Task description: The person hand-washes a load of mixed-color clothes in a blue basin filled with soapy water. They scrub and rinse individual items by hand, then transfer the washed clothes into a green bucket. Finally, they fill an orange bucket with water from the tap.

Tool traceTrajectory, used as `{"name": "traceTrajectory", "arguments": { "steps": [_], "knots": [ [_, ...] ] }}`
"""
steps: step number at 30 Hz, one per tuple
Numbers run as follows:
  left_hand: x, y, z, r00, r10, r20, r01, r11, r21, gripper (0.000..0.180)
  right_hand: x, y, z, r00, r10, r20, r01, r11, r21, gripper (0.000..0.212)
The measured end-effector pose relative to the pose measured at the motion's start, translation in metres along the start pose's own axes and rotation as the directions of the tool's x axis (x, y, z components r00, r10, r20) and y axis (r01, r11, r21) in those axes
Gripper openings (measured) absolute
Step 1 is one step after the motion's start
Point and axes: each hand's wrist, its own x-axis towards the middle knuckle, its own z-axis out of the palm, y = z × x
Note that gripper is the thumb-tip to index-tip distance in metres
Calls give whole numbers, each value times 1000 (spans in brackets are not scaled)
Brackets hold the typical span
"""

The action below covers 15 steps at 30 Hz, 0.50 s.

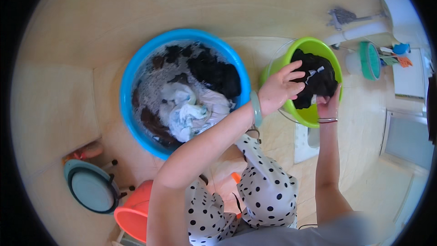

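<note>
Head view is showing the person's two hands working at a lime-green bucket (310,116), which is standing on the tiled floor (282,150) to the right of a wide blue basin (125,95). Inside the bucket a black garment (324,82) with small white patches is lying bunched up. The left hand (280,90), wearing a pale green bangle (257,108) at its wrist, is reaching across the bucket's near-left rim with its fingers spread apart over the garment; it is gripping nothing, though whether the fingertips are touching the cloth is hard to tell. The right hand (330,105), wearing a silver bangle (327,120), is dipping in at the bucket's right side, its fingers bending against the garment's lower edge and partly hiding; how tightly they are closing cannot be told.

Inside the basin, foamy water (150,79) is surrounding pale clothes (184,111) near the middle and black clothes (218,75) along the upper right. Polka-dot trousers (271,191) are covering the person's legs, and an orange-red tub (132,221) is resting beside a round grey-green stool (91,191) at lower left.
</note>
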Motion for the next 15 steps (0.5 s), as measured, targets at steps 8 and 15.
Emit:
{"name": "traceTrajectory", "arguments": {
  "steps": [8, 15],
  "knots": [
    [-141, -3, -171, 583, 719, -379, 428, 125, 895, 54, -16, 51, 118, 751, -654, -90, 58, 202, -978, 42],
    [-258, -28, -278, 271, 468, -841, 853, 288, 436, 109, 32, 250, 245, 839, 164, 519, 488, 195, -851, 27]
  ]
}}
